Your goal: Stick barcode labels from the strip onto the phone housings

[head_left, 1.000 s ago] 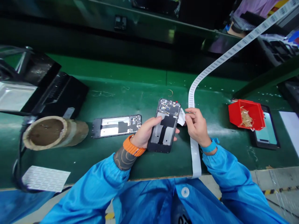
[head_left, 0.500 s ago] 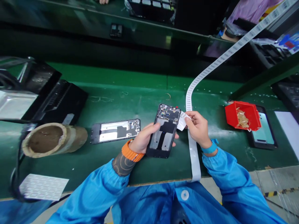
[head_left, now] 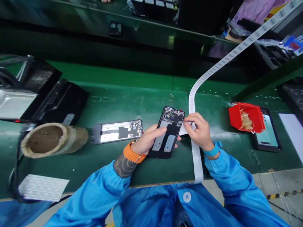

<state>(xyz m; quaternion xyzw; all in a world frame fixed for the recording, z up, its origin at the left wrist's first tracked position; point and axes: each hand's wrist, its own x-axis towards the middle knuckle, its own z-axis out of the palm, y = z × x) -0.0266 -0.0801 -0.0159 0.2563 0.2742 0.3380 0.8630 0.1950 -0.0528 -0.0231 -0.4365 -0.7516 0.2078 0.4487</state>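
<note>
An opened smartphone [head_left: 167,134], its circuit board and dark inner cover facing up, rests in my left hand [head_left: 150,137]. The thumb presses on its left side, and fingertips show past the right edge. A small white paper piece [head_left: 184,129] juts out from beside that edge. My right hand [head_left: 198,129] is closed in a pinch at the phone's upper right edge, over the paper; what the fingertips hold is too small to tell. Behind this hand runs a long white label strip [head_left: 192,104]. Left of the phone, a second opened phone [head_left: 117,131] lies on the bench.
A red bin [head_left: 257,113] with rubber bands stands on the right, against a dark phone-like device [head_left: 270,134]. At left are a cardboard tube [head_left: 78,138], a black machine [head_left: 63,101] and a white label sheet [head_left: 44,188]. The green bench [head_left: 142,97] has its front edge near me.
My right hand has shifted its pinch from the white paper's right side to the phone's upper right edge. The phone has moved slightly to the right in my left hand.
</note>
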